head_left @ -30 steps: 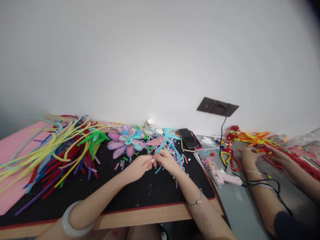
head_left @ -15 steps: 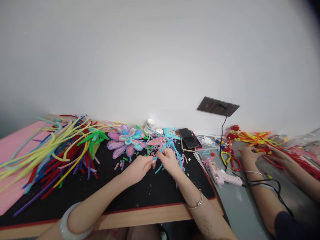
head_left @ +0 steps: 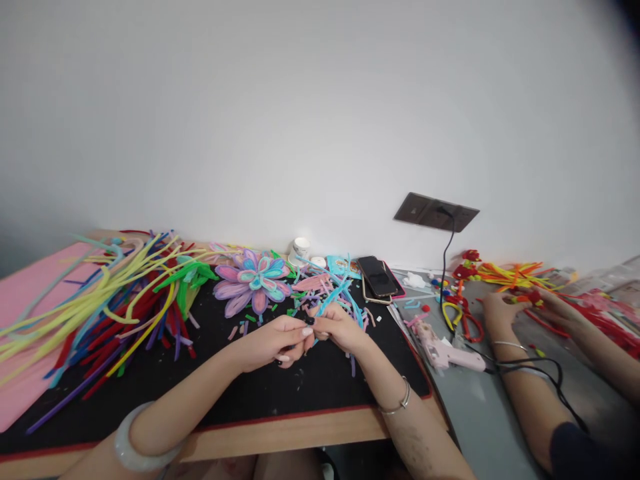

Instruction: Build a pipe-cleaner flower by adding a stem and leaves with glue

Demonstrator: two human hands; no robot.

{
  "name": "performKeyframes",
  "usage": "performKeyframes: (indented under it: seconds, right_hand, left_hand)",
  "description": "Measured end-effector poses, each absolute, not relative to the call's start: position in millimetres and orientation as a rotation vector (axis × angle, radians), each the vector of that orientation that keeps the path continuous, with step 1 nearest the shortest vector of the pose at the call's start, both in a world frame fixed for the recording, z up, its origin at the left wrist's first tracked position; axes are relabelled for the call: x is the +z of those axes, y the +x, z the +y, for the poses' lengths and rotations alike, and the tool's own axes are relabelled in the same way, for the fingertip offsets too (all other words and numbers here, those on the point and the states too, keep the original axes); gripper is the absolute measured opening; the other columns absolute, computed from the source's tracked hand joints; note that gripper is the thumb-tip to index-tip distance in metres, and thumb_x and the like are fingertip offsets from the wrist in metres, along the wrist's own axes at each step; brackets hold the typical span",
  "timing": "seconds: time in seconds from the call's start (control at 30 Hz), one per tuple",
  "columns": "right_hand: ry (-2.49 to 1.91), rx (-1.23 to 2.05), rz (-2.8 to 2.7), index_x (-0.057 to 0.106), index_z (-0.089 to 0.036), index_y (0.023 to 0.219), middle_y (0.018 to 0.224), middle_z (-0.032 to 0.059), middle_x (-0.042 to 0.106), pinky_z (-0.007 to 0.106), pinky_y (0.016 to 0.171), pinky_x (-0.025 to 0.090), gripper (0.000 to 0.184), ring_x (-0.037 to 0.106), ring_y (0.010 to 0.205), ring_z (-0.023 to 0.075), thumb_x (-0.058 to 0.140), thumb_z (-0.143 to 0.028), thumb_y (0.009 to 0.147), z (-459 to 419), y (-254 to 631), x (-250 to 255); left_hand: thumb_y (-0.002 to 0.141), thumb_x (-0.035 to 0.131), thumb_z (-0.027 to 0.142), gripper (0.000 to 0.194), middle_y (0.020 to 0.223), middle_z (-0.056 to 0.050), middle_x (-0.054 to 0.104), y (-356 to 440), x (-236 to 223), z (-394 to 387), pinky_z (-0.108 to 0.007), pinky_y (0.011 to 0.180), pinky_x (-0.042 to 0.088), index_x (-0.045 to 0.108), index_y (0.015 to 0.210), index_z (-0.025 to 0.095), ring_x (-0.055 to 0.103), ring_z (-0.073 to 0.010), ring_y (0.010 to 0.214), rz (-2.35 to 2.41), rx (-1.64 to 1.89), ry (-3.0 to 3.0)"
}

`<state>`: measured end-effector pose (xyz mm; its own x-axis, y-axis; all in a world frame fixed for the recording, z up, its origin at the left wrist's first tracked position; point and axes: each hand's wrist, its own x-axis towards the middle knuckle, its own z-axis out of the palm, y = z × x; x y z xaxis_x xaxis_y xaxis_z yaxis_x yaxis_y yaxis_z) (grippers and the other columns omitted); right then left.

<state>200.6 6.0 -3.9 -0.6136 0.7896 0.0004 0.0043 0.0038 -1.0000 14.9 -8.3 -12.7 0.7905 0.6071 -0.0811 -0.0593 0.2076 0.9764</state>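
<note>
My left hand (head_left: 280,341) and my right hand (head_left: 337,328) meet fingertip to fingertip above the black mat (head_left: 270,393). Both are closed in a pinch on a light blue pipe cleaner (head_left: 329,298); its lengths show beyond my right fingers, and the pinched part is hidden. Just behind my left hand lies a purple, pink and blue pipe-cleaner flower (head_left: 260,279). Short cut pieces in pink, blue and green are scattered around and behind my hands.
Left, a heap of long pipe cleaners (head_left: 135,293) covers a pink sheet (head_left: 30,393). Behind stand a white cup (head_left: 299,249) and phone (head_left: 377,277). To the right lie a corded glue gun (head_left: 450,355) and pliers (head_left: 467,320). A co-worker's hands (head_left: 505,313) hold a red-yellow piece.
My left hand has turned and my fingertips have come together, covering the blue pipe cleaner bit that showed between them. My right hand has shifted slightly down.
</note>
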Motion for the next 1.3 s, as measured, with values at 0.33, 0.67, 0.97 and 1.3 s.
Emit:
performKeyframes:
  seconds: [0.33,0.67,0.97,1.3]
  right_hand:
    - [-0.983,1.216,-1.827,0.052,-0.019,0.073,0.063,-0.0028,0.049,0.024,0.054,0.033,0.026,0.042,0.054,0.0110,0.050,-0.040,0.088,13,200,3]
    - [-1.028,0.785,-2.363,0.066,-0.016,0.087,0.070,0.0001,0.060,0.025,0.065,0.041,0.017,0.054,0.064,0.0133,0.049,-0.012,0.088,9,209,21]
    - [-0.953,0.362,-2.330,0.065,-0.017,0.092,0.082,0.0057,0.063,0.027,0.069,0.040,0.020,0.056,0.074,0.0159,0.046,-0.025,0.094,5,209,16]
    - [-1.083,1.713,-1.425,0.048,-0.018,0.057,0.042,-0.0113,0.023,0.021,0.039,0.015,0.033,0.013,0.037,0.0049,0.055,-0.040,0.082,5,193,-1]
  left_hand:
    - [0.092,0.039,0.040,0.039,0.067,-0.002,0.066,20,-12,-8,-0.024,0.059,0.041,0.062,0.073,0.015,0.055,-0.0129,0.059,0.876,0.630,1.894]
    - [0.088,0.047,0.046,0.034,0.055,0.004,0.055,-3,5,9,-0.024,0.054,0.040,0.059,0.081,0.016,0.049,-0.0108,0.048,1.053,1.014,1.619]
    - [0.086,0.050,0.044,0.034,0.061,-0.002,0.065,-2,4,9,-0.021,0.050,0.041,0.057,0.068,0.015,0.055,-0.0099,0.047,0.941,0.727,1.492]
    - [0.090,0.039,0.027,0.030,0.068,-0.007,0.065,-14,11,5,-0.028,0.061,0.042,0.062,0.076,0.016,0.060,-0.0180,0.063,1.025,0.829,2.461]
